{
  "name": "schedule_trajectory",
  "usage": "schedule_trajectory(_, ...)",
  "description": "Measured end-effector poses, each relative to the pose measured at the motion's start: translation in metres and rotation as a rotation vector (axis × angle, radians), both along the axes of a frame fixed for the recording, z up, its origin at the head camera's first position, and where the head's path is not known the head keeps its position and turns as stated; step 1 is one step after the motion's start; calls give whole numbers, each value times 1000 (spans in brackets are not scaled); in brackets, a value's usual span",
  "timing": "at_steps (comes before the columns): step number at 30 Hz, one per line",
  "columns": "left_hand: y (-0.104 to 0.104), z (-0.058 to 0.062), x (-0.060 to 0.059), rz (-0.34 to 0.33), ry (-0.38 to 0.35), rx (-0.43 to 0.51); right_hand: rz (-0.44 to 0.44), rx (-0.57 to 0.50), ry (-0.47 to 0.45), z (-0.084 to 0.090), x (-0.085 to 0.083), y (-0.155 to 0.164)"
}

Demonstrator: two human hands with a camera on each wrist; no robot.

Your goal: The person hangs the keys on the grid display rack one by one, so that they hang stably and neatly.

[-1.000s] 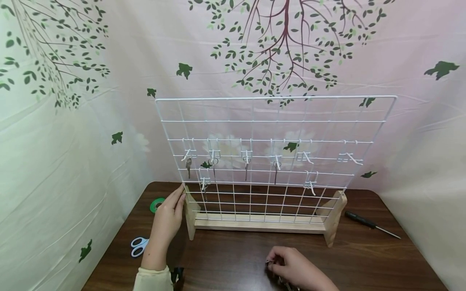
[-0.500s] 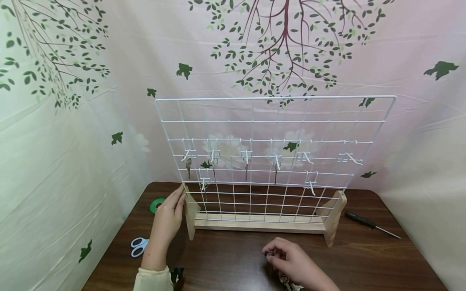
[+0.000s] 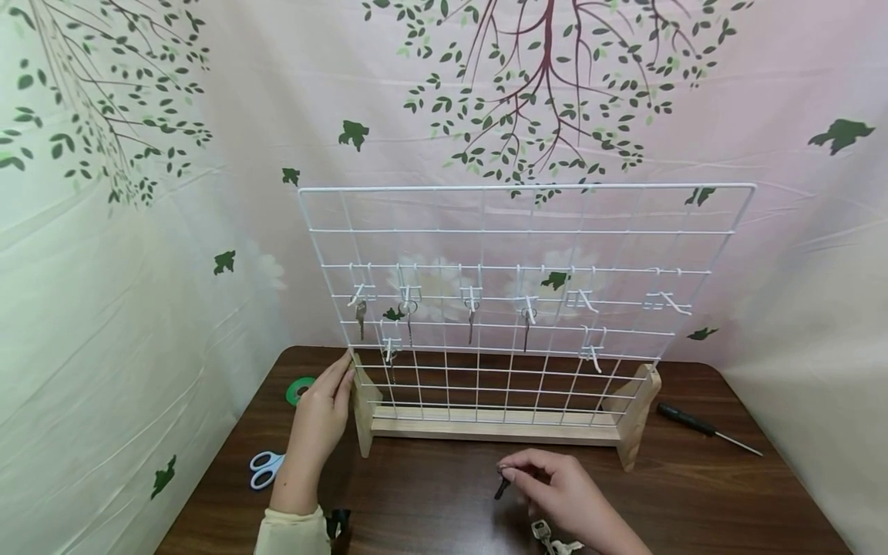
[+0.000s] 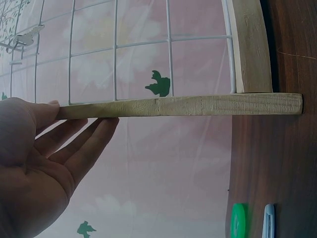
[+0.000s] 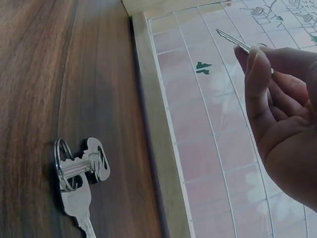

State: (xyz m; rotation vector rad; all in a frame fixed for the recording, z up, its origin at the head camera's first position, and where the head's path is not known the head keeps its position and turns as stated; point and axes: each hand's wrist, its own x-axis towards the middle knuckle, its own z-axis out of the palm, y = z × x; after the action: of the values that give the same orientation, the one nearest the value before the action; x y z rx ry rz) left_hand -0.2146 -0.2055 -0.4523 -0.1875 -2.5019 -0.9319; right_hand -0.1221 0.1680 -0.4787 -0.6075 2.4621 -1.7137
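My left hand (image 3: 322,405) grips the upper end of the left wooden upright (image 4: 183,106) of a white wire grid rack, thumb on one side and fingers on the other. Just above the table, in front of the rack, my right hand (image 3: 558,486) pinches a key (image 5: 232,39) between thumb and fingertips. In the right wrist view its toothed blade sticks out past the fingertips. Beneath that hand, more keys (image 5: 77,198) lie on the table with a metal ring. Several white hooks (image 3: 527,304) are fixed to the grid (image 3: 479,231). Keys hang from some of them.
A black-handled screwdriver (image 3: 687,418) lies right of the rack on the brown table (image 3: 430,493). Left of it are a green tape roll (image 3: 297,391) and light blue scissors (image 3: 264,470). A small black object (image 3: 338,524) sits by the left sleeve. Printed cloth (image 3: 243,193) surrounds the table.
My right hand has lifted a little from the loose keys and moved slightly forward, and the key in its fingertips now shows. More of the loose keys are uncovered. My left hand stays put.
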Motion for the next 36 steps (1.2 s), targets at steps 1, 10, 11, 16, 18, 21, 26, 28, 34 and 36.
schedule_trajectory(1, 0, 0, 0, -1, 4, 0, -3, -6, 1, 1, 0, 0)
schedule_trajectory(10, 1, 0, 0, 1, 36, -2, -5, -96, 80, 10, 0, 0)
schedule_trajectory(11, 1, 0, 0, 3, 30, -1, -16, -103, 71, 12, 0, 0)
schedule_trajectory(16, 1, 0, 0, 8, -7, -2, -81, -123, 58, 22, 0, -1)
schedule_trajectory(18, 0, 0, 0, 7, -7, -2, -87, -140, 110, 26, 0, 0)
schedule_trajectory(21, 0, -1, -1, 5, 12, -4, -104, -171, 194, 35, 0, 1)
schedule_trajectory(26, 0, -2, -2, 5, 25, -6, -178, -168, 275, 52, 2, 5)
schedule_trajectory(28, 0, -2, -2, 4, 21, -4, -211, -163, 288, 58, 3, 5)
schedule_trajectory(34, -1, -3, -2, 5, 13, -5, -266, -235, 290, 73, 2, 8)
schedule_trajectory(36, -1, -3, -2, 6, 8, -7, -291, -253, 288, 79, 2, 10)
